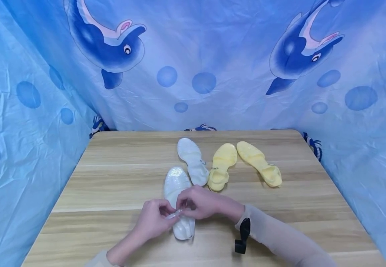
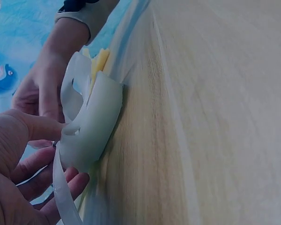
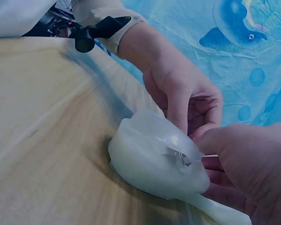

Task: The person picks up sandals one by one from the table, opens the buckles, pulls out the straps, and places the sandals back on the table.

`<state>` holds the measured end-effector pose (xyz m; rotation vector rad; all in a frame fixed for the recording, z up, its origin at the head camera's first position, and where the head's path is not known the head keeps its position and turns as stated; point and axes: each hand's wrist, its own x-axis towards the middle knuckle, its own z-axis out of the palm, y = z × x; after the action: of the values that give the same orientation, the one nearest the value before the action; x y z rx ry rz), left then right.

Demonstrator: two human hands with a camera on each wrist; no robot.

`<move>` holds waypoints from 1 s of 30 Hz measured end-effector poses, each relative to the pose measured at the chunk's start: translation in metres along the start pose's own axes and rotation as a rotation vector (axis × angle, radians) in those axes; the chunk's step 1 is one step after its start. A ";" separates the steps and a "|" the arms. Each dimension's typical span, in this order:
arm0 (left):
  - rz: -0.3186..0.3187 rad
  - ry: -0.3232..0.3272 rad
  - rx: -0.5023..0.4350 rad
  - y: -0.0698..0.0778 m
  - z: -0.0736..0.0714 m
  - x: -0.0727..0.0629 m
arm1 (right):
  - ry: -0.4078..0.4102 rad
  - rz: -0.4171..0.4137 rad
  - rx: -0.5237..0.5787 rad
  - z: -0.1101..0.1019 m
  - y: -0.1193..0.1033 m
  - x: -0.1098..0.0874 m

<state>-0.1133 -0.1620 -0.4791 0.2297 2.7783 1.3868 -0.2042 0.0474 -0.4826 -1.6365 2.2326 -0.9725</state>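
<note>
A whitish translucent jelly sandal (image 1: 183,229) lies on the table between my hands, its toe pointing away from me. My left hand (image 1: 156,217) pinches the ankle strap (image 1: 175,214) from the left side. From the right, my right hand (image 1: 199,203) pinches the same strap close to the other fingertips. A small metal buckle (image 3: 182,159) shows at the strap in the right wrist view. One narrow strap end (image 2: 63,187) hangs below the left fingers in the left wrist view. The heel cup (image 3: 150,164) stands upright on the sole.
The matching white sandal (image 1: 191,159) lies just beyond, toe away. To its right are two yellow sandals (image 1: 224,154), (image 1: 256,157) lying with toes close together. A wooden table (image 1: 112,178) bears them all. Blue curtains (image 1: 186,44) with dolphins surround its far side and both flanks.
</note>
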 end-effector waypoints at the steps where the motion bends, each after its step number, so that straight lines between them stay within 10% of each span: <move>1: 0.006 0.002 0.000 0.000 0.000 0.000 | 0.009 -0.002 0.005 0.001 -0.001 0.001; 30: -0.031 -0.021 -0.010 0.002 -0.001 -0.002 | -0.007 0.145 0.024 0.000 -0.010 0.001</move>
<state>-0.1110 -0.1620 -0.4774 0.1991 2.7450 1.3824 -0.1968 0.0445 -0.4765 -1.4434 2.2886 -0.9502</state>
